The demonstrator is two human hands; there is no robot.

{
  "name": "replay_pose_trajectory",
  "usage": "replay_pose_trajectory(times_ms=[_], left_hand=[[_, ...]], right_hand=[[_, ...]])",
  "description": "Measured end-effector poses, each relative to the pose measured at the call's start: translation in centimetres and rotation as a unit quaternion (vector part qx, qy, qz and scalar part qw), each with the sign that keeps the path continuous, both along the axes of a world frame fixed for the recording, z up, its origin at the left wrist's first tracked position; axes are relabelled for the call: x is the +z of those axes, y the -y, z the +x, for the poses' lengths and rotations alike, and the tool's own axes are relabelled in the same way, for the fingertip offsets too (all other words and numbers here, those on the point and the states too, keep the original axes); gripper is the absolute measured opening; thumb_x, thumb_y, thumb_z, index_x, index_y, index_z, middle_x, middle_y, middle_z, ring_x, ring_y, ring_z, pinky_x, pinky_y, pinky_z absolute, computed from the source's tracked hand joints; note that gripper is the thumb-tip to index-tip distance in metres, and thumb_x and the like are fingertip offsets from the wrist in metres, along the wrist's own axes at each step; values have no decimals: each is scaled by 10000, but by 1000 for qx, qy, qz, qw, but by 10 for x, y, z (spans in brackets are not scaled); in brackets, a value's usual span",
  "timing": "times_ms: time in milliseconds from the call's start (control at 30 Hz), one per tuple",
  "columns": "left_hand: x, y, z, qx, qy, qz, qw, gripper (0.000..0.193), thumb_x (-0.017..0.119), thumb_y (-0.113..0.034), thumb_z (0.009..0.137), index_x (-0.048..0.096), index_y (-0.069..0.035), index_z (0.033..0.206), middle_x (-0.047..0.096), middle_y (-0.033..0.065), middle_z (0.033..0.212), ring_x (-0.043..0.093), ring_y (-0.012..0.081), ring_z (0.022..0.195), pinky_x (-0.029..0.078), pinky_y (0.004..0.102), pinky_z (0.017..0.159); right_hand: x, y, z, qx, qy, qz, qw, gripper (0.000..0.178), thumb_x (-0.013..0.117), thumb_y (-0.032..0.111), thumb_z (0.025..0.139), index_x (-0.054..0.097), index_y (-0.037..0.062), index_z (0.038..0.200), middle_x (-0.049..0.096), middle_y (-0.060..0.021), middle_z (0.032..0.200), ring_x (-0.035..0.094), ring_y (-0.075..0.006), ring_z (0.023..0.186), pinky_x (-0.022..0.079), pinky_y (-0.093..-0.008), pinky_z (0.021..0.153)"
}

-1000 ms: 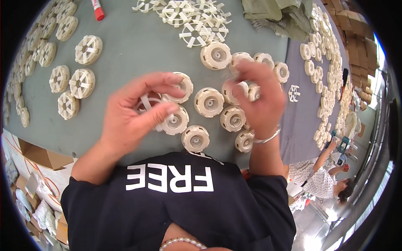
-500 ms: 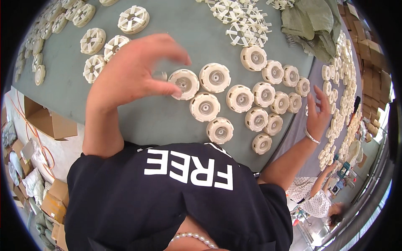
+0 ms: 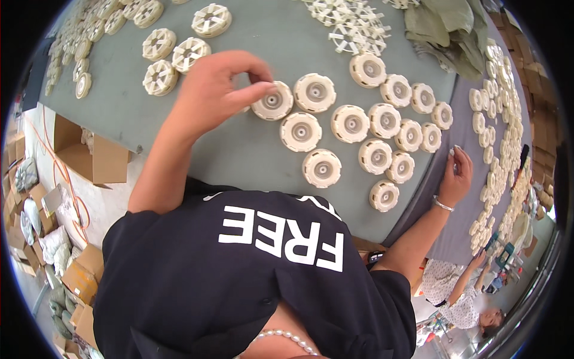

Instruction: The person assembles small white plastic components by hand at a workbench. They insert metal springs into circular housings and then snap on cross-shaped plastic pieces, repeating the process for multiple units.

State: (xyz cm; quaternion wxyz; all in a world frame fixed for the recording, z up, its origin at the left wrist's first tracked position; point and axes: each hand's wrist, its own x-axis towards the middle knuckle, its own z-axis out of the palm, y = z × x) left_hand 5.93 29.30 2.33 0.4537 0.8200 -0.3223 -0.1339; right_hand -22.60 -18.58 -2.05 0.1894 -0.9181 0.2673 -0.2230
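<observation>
Right hand (image 3: 457, 178) now beside discs (image 3: 431, 137)

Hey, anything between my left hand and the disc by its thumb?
Nothing visible. Your left hand overlaps the upper edge of the disc in this view; other discs sit to the right, out of the way. I can't see under the hand.

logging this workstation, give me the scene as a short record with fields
left hand: fingertips at a cream round part; grip unclear
right hand: over a grey-purple surface; too small to tell if anything is pinched
table middle: more cream round parts, recessed centres up
table left: cream parts with spoked tops
far side: loose white spoked pieces, crumpled green cloth
floor left: open cardboard box
</observation>
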Motion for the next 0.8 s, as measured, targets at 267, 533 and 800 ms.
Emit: replay_pose_trajectory(times_ms=[267, 533, 800], left_hand=[[-6, -18, -88, -138, -115, 119, 977, 245, 876, -181, 808, 754, -94, 1002, 676, 5, 799, 596, 179, 696, 455, 329, 632], [-12, 17, -117, -134, -4, 143, 981, 643, 936, -361, 745, 650, -152, 1280, 654, 30, 1033, 672, 212, 901, 547, 366, 730], [-16, 39, -121, -148, 38, 152, 976, 763, 895, -417, 786, 605, -202, 1458, 651, 36, 1079, 687, 269, 887, 568, 389, 740]], right_hand=[[20, -27, -46, -50, 318, 466, 824, 294, 633, -1, 1047, 641, -88, 1328, 722, -149, 1210, 710, -216, 1059, 600, -349, 939], [22, -59, -70, -119, -31, 133, 983, 422, 823, 239, 938, 741, 50, 1307, 710, -75, 1209, 678, -153, 1011, 543, -291, 889], [39, -65, -82, -31, -141, 60, 988, 616, 867, 233, 860, 664, 79, 1421, 650, -94, 1334, 655, -234, 1144, 541, -347, 952]])
